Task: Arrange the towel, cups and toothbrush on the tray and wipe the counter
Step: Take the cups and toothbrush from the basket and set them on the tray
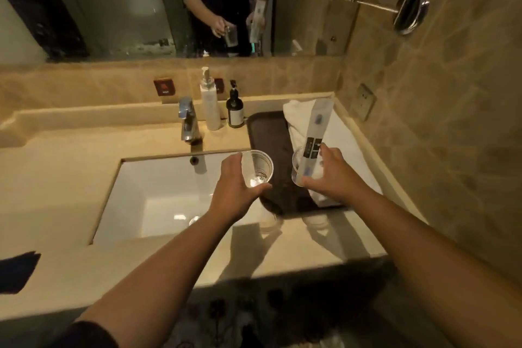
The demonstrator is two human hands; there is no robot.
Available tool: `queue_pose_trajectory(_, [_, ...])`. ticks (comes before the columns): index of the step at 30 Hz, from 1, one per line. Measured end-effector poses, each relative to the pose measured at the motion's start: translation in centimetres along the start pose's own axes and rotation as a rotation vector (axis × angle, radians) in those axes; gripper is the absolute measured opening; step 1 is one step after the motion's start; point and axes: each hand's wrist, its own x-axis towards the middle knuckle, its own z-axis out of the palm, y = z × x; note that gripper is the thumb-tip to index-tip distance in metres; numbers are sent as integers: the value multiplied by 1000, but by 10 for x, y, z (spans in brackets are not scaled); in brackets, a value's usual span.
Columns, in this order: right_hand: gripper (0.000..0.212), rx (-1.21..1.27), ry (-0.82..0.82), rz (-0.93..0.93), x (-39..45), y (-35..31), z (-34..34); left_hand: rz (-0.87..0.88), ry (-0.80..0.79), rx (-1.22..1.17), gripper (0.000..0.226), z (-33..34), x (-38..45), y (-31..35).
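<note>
My left hand [236, 186] grips a clear plastic cup [259, 168] above the left edge of the dark brown tray [268, 133]. My right hand [332, 175] holds a second clear cup [296, 169] together with a long packaged toothbrush [317, 128] that sticks up out of it, over the tray's right half. A white folded towel [341, 133] lies along the right side of the tray, partly hidden by my right hand and the package.
A white sink [158, 192] with a chrome faucet [187, 118] sits left of the tray. A white pump bottle [210, 102] and a dark pump bottle [235, 109] stand behind. A dark cloth [17, 271] lies at the counter's left. The tiled wall is close on the right.
</note>
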Motion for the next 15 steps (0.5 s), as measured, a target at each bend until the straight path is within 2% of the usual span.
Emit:
queue_pose_trajectory(4, [79,-3,-34,64,87,9,10,-46,-31,-5,93,27,90,-18])
queue_pose_trajectory(7, [79,-7,-46,69,145,14,17,-49,-49,-26,88,46,142,-28])
queue_pose_trajectory(15, [80,-43,-120,56,260,39,45,-133,-98,-22,91,99,238,-60])
